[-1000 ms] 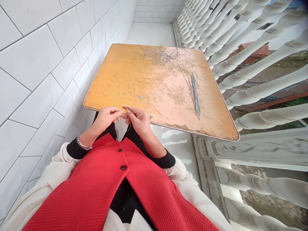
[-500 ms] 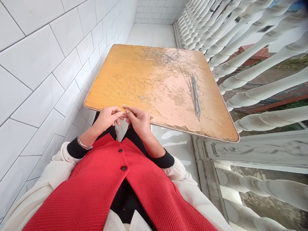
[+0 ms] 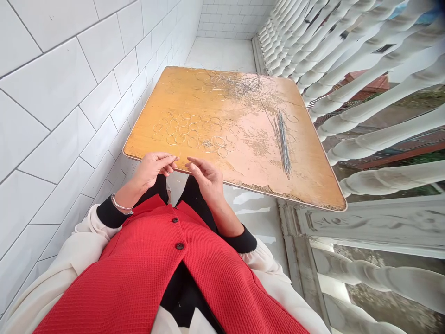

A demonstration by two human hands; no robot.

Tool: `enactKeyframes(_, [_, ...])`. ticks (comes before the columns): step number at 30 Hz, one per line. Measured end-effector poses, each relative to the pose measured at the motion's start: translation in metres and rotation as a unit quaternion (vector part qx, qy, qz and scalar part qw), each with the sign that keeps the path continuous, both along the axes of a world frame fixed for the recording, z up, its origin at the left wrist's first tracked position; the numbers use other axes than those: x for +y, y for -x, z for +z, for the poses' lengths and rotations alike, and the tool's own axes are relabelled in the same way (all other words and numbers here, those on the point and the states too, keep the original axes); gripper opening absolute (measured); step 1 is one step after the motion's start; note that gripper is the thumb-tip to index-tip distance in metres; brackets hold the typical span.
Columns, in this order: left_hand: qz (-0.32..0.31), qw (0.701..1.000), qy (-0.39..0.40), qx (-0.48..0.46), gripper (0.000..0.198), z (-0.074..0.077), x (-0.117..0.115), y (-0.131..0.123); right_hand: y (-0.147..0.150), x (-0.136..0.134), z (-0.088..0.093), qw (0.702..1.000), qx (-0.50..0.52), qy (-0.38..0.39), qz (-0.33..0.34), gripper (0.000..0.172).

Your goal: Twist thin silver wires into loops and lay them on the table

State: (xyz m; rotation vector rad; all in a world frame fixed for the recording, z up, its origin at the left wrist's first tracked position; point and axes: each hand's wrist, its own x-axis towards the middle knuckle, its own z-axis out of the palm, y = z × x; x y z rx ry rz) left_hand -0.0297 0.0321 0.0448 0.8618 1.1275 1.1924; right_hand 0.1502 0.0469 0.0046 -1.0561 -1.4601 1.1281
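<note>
At the far left you see the white wall tiles (image 3: 52, 93), laid in long rows, and they run along the left edge of the wooden table (image 3: 306, 181). Your left hand (image 3: 153, 169), with a metal bangle (image 3: 121, 206) on the wrist, is at the near edge of the table, not far from the near left corner. Its thumb and fingers come together at the tips, but I cannot tell if they pinch a wire, because such a thin thing is too fine to see here. Your right hand (image 3: 205, 176) is just beside it, apart from it, with the fingers loosely open. The small wire rings (image 3: 191, 132) lie in loose rows straight ahead of the hands, and your left hand is the nearer one. Toward the far edge sits a tangle of wire (image 3: 243, 83). Near the right edge, a bundle of straight wires (image 3: 282, 144) lies with its long axis running from far to near, closer to your right hand. The orange table top is worn, and white balusters (image 3: 365, 106) stand at the far right.
</note>
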Motion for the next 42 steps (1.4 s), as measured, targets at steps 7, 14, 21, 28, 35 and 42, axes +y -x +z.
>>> enactKeyframes(7, [0.009, 0.999, 0.018, -0.049, 0.021, 0.0, 0.001, 0.003, 0.003, -0.011, -0.016, 0.976, 0.098, 0.163, 0.104, 0.033])
enactKeyframes(14, [0.014, 1.0, 0.004, -0.01, 0.011, 0.001, 0.001, 0.003, 0.005, -0.01, -0.008, 0.991, 0.099, 0.085, 0.022, 0.024])
enactKeyframes(21, [0.025, 0.997, 0.009, 0.078, 0.014, 0.011, -0.003, -0.002, 0.003, 0.001, -0.005, 0.968, -0.161, -0.19, -0.02, 0.026])
enactKeyframes(28, [-0.011, 0.99, 0.007, 0.142, 0.019, 0.004, 0.002, 0.002, 0.007, 0.01, -0.003, 0.956, -0.198, -0.216, 0.002, 0.031])
enactKeyframes(35, [-0.053, 0.982, 0.03, 0.177, 0.023, 0.009, 0.011, 0.011, 0.008, 0.012, -0.001, 0.991, -0.109, 0.008, 0.08, 0.027])
enactKeyframes(42, [-0.097, 0.977, 0.06, 0.183, 0.023, 0.009, 0.023, 0.014, 0.015, 0.01, -0.001, 0.99, -0.01, 0.117, 0.082, 0.028])
